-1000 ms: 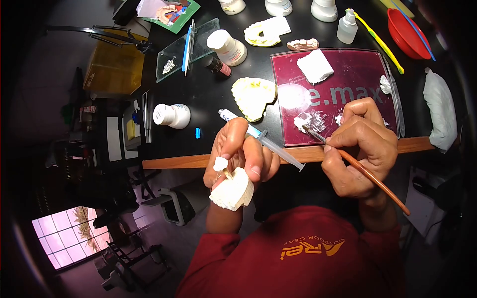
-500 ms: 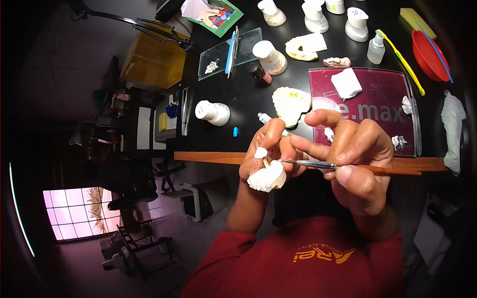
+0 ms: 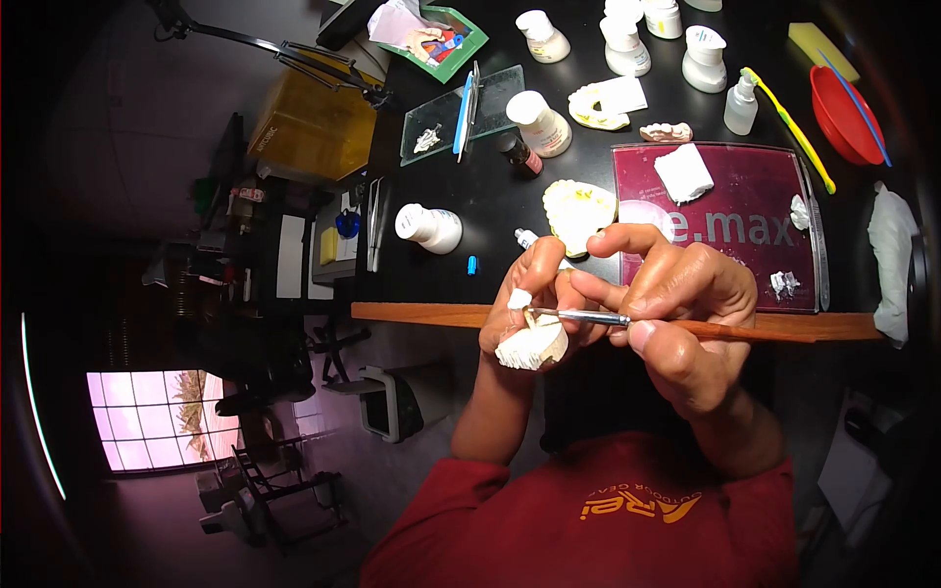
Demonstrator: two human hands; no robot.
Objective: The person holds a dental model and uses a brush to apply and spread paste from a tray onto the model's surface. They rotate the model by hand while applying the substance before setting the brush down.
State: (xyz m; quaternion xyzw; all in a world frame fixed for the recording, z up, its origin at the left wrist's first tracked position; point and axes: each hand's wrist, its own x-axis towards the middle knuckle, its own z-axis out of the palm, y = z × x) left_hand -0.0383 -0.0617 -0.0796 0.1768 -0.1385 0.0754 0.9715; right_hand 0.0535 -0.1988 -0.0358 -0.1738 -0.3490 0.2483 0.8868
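Note:
My left hand (image 3: pixel 529 284) is closed around a small pale cast piece (image 3: pixel 532 343), with a white bit (image 3: pixel 520 298) at its fingertips. Between the thumb and fingers of my right hand (image 3: pixel 691 309) lies a fine brush (image 3: pixel 676 324) with a wooden handle and a metal ferrule. The brush tip meets the cast piece near its upper edge; whether they touch is too small to tell. Just beyond both hands a yellowish dental cast (image 3: pixel 578 214) rests on the black table.
A maroon mat (image 3: pixel 725 265) carries a folded white pad (image 3: pixel 683 173). White bottles (image 3: pixel 428 228) stand left and at the back. Beside a glass plate (image 3: pixel 490 103) is a dark bottle (image 3: pixel 520 155). A red bowl (image 3: pixel 845 118) sits at right. The table's wooden edge (image 3: pixel 421 313) runs under the hands.
The brush and my right hand have shifted slightly left relative to the cast piece, and the brush lies nearer level. The table items appear moved slightly through a small camera shift.

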